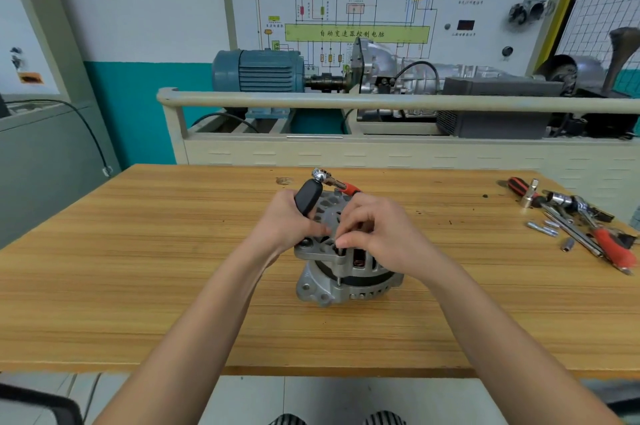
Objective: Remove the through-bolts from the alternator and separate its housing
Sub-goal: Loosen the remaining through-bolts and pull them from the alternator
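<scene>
A silver alternator (332, 282) stands on end in the middle of the wooden table (138, 286). My left hand (287, 223) grips its upper housing on the left, next to a black plug part (307, 196). My right hand (377, 230) reaches over the top from the right, and its fingertips pinch the head of a through-bolt (340, 253) at the near edge of the upper housing. The bolt's thin shank shows below the housing ear. A ratchet with a red and black handle (334, 181) lies just behind the alternator.
At the table's right end lie several tools: a red-handled ratchet (604, 234), a screwdriver (523, 189), sockets and loose bolts (543, 229). Beyond the table stands a training bench with a beige rail (346, 100), a blue motor and a gearbox.
</scene>
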The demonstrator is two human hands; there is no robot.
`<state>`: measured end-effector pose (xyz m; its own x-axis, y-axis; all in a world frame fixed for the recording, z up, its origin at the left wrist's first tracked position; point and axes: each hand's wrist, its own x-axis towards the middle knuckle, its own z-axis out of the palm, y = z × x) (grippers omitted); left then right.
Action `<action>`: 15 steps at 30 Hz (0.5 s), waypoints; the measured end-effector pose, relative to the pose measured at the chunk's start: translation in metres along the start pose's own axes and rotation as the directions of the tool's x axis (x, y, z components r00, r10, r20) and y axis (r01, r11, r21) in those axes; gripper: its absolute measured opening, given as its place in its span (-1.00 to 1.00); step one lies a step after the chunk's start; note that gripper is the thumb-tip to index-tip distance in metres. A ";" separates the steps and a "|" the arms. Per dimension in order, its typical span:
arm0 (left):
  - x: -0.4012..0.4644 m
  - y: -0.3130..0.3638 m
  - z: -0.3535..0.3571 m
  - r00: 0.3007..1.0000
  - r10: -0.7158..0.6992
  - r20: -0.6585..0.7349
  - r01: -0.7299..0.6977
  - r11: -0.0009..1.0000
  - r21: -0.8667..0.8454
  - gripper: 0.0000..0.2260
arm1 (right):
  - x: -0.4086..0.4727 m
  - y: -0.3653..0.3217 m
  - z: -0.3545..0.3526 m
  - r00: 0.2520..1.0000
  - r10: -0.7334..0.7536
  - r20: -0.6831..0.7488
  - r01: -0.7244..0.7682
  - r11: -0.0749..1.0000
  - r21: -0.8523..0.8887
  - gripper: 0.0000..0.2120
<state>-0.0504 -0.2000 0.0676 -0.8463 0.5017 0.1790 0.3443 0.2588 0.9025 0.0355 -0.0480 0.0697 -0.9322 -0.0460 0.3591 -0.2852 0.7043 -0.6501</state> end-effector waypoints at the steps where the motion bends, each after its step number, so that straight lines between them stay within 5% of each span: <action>1: 0.000 0.000 -0.001 1.000 -0.007 -0.002 0.007 1.000 0.004 -0.58 | 0.000 -0.001 -0.001 1.000 -0.015 -0.020 0.015 1.000 0.027 -0.83; 10: -0.004 0.011 0.004 0.999 -0.014 -0.051 0.014 1.000 -0.013 -0.66 | -0.004 -0.011 -0.018 0.981 -0.051 -0.188 0.075 0.990 0.119 -0.78; 15: 0.002 0.039 0.014 1.000 0.014 -0.012 -0.016 0.989 -0.146 -0.74 | -0.014 -0.001 -0.050 0.895 0.009 -0.446 0.092 0.975 0.204 -0.81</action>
<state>-0.0334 -0.1775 0.0976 -0.8463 0.4951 0.1966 0.2948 0.1279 0.9470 0.0603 -0.0130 0.0990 -0.7372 0.2811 0.6145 -0.4091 0.5380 -0.7370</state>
